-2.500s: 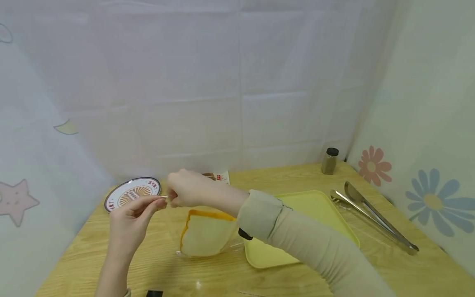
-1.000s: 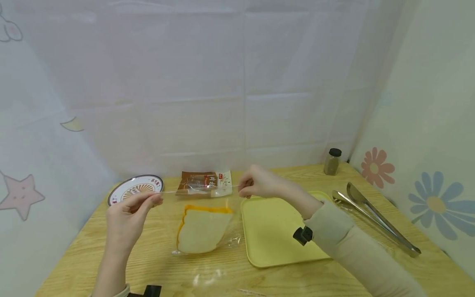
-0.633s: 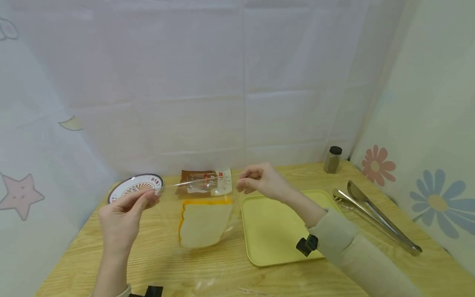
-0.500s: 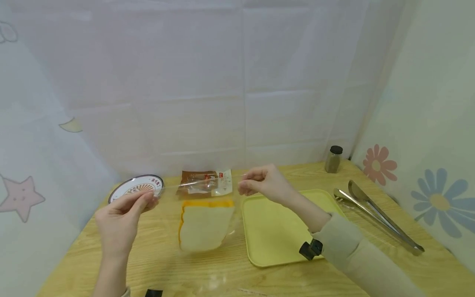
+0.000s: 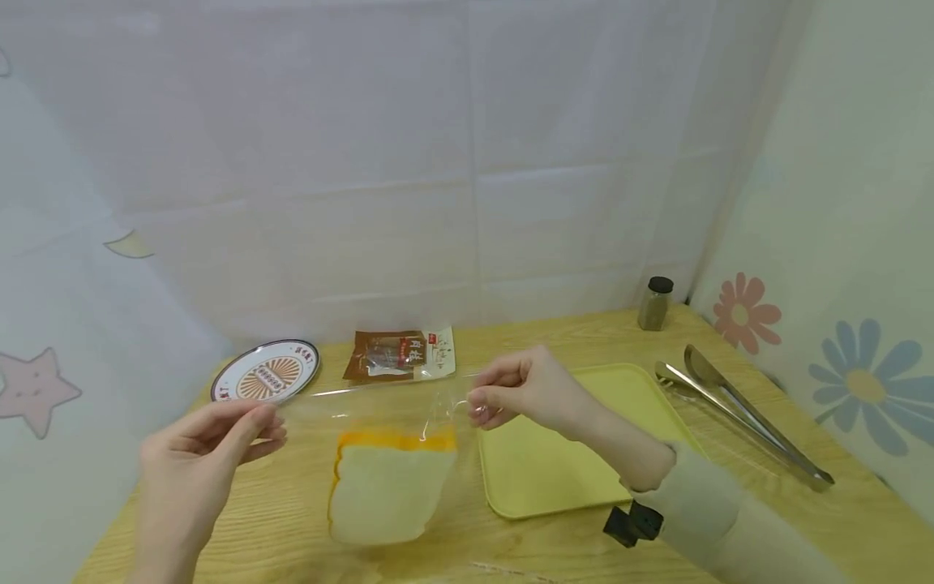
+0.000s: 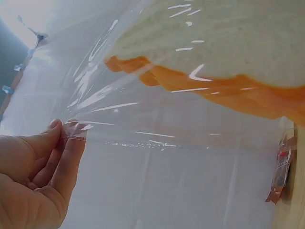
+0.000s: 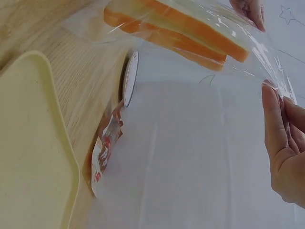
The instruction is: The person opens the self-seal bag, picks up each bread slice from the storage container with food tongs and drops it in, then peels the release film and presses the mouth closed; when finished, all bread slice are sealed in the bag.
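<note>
Bread slices [image 5: 390,495] with orange crusts sit inside a clear plastic bag [image 5: 336,412] in the head view. Two bread slices [image 7: 190,26] lie one against the other in the right wrist view. My left hand [image 5: 204,462] pinches the bag's upper left corner between thumb and fingers. At the upper right corner, my right hand [image 5: 536,393] pinches the same film. Between both hands the bag's edge is stretched nearly straight, and the bread hangs below it. In the left wrist view the film gathers in creases at my left hand [image 6: 43,176].
Behind the bag lie a brown and white packet [image 5: 401,354] and a round patterned plate [image 5: 266,371]. A yellow tray [image 5: 562,478] is on the right, partly under my right forearm. Metal tongs [image 5: 744,418] and a black-lidded jar [image 5: 655,304] stand farther right on the wooden table [image 5: 241,519].
My right hand has moved rightward from beside the left hand, drawing the bag's edge out. My left hand has shifted left and lower. The bagged bread appears lower and closer to me.
</note>
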A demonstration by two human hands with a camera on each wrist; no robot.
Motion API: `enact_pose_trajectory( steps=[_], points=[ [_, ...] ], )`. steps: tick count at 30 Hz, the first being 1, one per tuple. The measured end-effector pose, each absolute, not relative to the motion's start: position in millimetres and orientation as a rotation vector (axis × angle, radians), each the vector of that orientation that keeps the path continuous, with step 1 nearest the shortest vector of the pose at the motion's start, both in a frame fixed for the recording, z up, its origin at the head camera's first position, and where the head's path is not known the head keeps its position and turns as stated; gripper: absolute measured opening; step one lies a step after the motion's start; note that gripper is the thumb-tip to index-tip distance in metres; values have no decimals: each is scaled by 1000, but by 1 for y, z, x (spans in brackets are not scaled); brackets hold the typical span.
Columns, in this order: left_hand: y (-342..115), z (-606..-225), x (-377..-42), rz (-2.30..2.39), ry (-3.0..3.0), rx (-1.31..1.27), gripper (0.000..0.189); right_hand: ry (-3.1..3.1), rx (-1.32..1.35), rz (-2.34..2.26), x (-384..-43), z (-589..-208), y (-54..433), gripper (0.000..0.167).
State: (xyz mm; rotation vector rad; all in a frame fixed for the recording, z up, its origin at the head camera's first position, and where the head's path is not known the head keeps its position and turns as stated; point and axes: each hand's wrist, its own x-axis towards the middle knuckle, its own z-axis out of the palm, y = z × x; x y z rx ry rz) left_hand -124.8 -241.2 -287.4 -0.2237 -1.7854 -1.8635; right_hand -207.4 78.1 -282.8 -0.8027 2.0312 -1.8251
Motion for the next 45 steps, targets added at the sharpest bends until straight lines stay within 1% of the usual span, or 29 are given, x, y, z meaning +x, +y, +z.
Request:
enact_pose_trajectory(
  steps=[6, 11, 17, 24, 26, 30, 34, 38, 45],
  points=[
    [-251, -295, -115, -1840, -1904, -275, 11, 1925, -693, -1792, -198, -291, 76, 23],
    [-258, -302, -120, -1805, -2062, -230, 9, 1908, -618, -1741, -202, -304, 70, 24],
    [-267, -313, -146, -1866, -2102, -198, 8, 2013, -577, -1735, -224, -318, 57, 22],
    [-281, -324, -182, -1822, -2273, -186, 7, 2162, -545, -1720, -255, -332, 38, 17],
    [-283, -328, -191, -1782, -2339, -164, 10, 2186, -505, -1718, -263, -337, 34, 17],
    [-286, -338, -211, -1698, -2465, -103, 26, 2213, -421, -1700, -278, -349, 27, 18],
    [-288, -350, -227, -1739, -2514, -25, 36, 2225, -350, -1682, -289, -359, 22, 17],
    [-289, -361, -241, -1734, -2549, 36, 34, 2250, -285, -1666, -301, -370, 16, 17],
    [-285, -378, -259, -1629, -2614, 69, 26, 2298, -226, -1610, -317, -391, 7, 9]
  ],
)
